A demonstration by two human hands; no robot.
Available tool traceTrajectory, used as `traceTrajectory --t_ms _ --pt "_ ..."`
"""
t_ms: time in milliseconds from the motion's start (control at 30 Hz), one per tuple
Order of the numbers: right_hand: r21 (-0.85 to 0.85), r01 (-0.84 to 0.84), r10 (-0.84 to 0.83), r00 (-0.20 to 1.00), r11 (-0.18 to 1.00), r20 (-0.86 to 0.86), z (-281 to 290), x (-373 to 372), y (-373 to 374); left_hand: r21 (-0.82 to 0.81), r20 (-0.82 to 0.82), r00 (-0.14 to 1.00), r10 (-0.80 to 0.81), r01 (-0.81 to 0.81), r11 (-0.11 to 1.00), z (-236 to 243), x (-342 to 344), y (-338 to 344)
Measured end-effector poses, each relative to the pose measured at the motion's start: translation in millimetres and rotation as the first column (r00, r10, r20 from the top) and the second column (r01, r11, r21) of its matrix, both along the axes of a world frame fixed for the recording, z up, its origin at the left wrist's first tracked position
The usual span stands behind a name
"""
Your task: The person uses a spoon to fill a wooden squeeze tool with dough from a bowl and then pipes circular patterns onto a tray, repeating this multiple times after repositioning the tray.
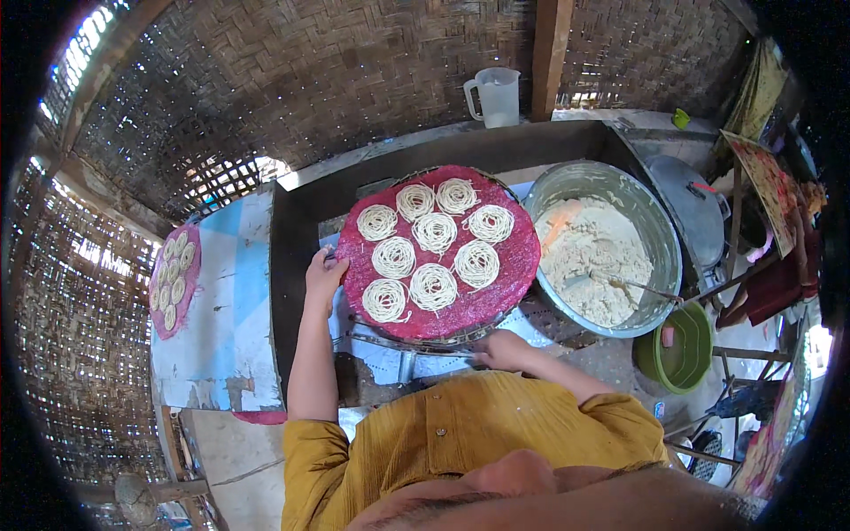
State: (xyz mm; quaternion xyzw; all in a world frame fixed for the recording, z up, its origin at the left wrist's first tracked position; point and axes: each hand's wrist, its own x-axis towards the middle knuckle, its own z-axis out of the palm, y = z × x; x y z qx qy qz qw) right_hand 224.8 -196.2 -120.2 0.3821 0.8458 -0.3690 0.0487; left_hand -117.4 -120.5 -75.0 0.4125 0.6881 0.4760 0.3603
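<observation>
In front of me is a round woven tray (490,328) topped with a bright pink sheet (512,281). On the sheet lie several pale coils of thin noodle-like strands (433,288), loosely spaced. My left hand (324,273) is closed on the tray's left edge. Below the tray's lower right rim, my right hand (506,351) has its fingers curled beside a thin metal bar (443,355). What those fingers hold, if anything, is partly hidden. A tub of pale, crumbly dough or flour (602,239) stands right of the tray, with a long-handled utensil (633,285) resting in it.
On a blue-and-white board (235,301) at left sits another pink round (197,305) with coils. A clear pitcher (498,97) stands on the back ledge. To the right are a lidded metal pot (682,199) and a green bucket (699,341). Dark boards (478,152) wall the work area.
</observation>
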Motion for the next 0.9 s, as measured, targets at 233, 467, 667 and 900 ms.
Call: traceTrajectory --t_ms 233,467,667,900 --pt "0.143 0.087 -0.060 0.981 0.986 -0.184 -28 -28 -10 -0.061 0.043 0.999 -0.013 0.015 0.998 9 -2 -19" --pt "0.245 0.157 -0.096 0.965 0.957 -0.242 -53 1 -15 -0.048 0.138 0.990 0.003 0.003 0.999 3 -6 -18" --pt "-0.028 -0.136 0.125 0.959 0.990 -0.256 39 16 -3 0.049 0.153 0.988 0.016 -0.024 0.998 -8 -9 4" --pt "-0.108 0.642 -0.551 0.546 0.759 -0.630 86 73 54 0.017 0.039 0.996 -0.084 0.083 0.996 6 -11 20"
